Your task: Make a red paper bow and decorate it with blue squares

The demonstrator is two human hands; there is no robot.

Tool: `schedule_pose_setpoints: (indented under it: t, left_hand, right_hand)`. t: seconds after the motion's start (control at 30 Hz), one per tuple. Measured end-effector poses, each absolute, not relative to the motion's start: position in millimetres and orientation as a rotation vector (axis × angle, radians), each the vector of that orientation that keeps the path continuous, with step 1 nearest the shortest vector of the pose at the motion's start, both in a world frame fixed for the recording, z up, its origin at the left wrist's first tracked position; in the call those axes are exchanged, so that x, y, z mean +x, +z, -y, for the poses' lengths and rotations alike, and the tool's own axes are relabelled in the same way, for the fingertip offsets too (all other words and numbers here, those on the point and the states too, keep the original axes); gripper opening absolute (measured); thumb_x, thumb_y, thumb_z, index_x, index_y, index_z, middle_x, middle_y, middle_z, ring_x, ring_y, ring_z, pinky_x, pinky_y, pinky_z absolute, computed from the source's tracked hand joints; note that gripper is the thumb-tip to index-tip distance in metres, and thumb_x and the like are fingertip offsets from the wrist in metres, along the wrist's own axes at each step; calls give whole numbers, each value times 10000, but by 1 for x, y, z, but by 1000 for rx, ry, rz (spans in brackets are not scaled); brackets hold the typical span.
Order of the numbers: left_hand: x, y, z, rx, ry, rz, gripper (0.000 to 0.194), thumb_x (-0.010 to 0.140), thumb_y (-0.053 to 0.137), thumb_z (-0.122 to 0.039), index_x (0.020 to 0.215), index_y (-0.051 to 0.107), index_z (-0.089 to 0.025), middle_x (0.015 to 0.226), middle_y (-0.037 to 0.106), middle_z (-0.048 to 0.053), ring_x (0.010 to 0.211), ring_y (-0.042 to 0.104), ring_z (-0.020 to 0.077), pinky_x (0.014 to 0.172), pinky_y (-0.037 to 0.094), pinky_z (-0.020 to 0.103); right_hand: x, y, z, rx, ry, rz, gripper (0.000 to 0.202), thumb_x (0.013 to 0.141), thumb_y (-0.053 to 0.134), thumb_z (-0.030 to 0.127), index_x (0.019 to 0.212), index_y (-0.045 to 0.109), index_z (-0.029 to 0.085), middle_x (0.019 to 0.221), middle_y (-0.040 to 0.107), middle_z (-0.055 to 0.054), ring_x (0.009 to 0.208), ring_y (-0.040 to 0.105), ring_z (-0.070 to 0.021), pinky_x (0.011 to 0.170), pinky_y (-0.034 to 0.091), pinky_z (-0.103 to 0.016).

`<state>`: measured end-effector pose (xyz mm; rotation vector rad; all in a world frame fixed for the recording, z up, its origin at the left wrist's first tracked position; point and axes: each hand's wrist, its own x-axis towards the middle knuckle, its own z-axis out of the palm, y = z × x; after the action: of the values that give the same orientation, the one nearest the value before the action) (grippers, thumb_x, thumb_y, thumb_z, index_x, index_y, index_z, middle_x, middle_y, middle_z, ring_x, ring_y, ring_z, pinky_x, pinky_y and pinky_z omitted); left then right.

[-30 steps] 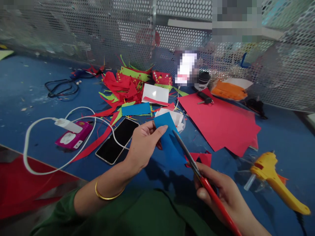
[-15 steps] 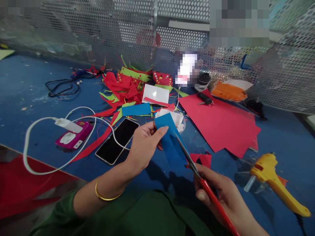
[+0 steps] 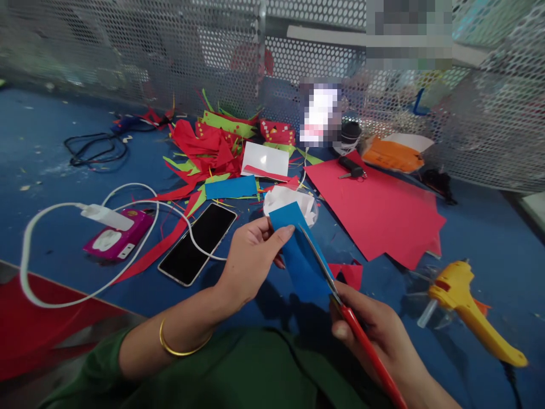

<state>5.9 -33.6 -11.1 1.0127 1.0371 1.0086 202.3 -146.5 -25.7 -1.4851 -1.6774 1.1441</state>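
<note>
Pinched between thumb and fingers of my left hand (image 3: 251,264) is a strip of blue paper (image 3: 300,261), held tilted above the table. My right hand (image 3: 378,329) grips scissors (image 3: 355,324) with red handles. Their blades lie along the right side of the blue paper, pointing up and to the left; whether they are parted is hard to see. Behind the blue paper stands a round clear dish (image 3: 287,201) with white paper bits. A red paper piece (image 3: 349,275) lies just beyond the blades.
Red sheets (image 3: 374,210) lie to the right with a key (image 3: 352,167) on top. A yellow glue gun (image 3: 464,295) rests at far right. At left are a black-screened phone (image 3: 198,244), a purple power adapter (image 3: 119,233) and white cable. Red and green scraps (image 3: 208,150) pile at the back.
The view has shifted slightly, so the table's things sit a little further left. The blue paper has dipped slightly, and both hands keep their hold.
</note>
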Motion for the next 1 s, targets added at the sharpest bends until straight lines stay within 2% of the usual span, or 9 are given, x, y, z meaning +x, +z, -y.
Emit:
schedule_pose_setpoints:
  t: [0.13,0.27,0.73,1.0]
  left_hand:
    - [6,-11,33,1015,1008,-1046,219,820,748,-370,822,716,-152,632,630,-10,496,531,85,443,469,190]
    - [6,-12,32,1020,1006,-1053,218,820,746,-372,812,717,-156,637,629,-8,498,530,84,447,472,192]
    - [6,-11,32,997,1007,-1053,222,810,756,-373,811,718,-155,631,625,-9,487,516,82,426,452,187]
    - [4,-5,28,935,1024,-1030,299,816,736,-446,731,648,-173,598,590,-23,491,537,89,447,469,195]
  right_hand:
    - [200,-26,146,-1490,1128,1661,500,889,576,659,1113,708,231,664,556,31,558,463,-119,504,398,-209]
    - [195,-24,143,-1497,1115,1609,539,865,573,701,1076,728,230,642,550,32,541,462,-118,514,421,-211]
    - [195,-27,142,-1516,980,1662,521,887,578,661,1162,735,246,649,610,27,531,537,-119,551,509,-204]
    - [200,-24,139,-1517,966,1760,484,894,597,615,1179,730,247,627,622,25,509,561,-124,490,488,-182]
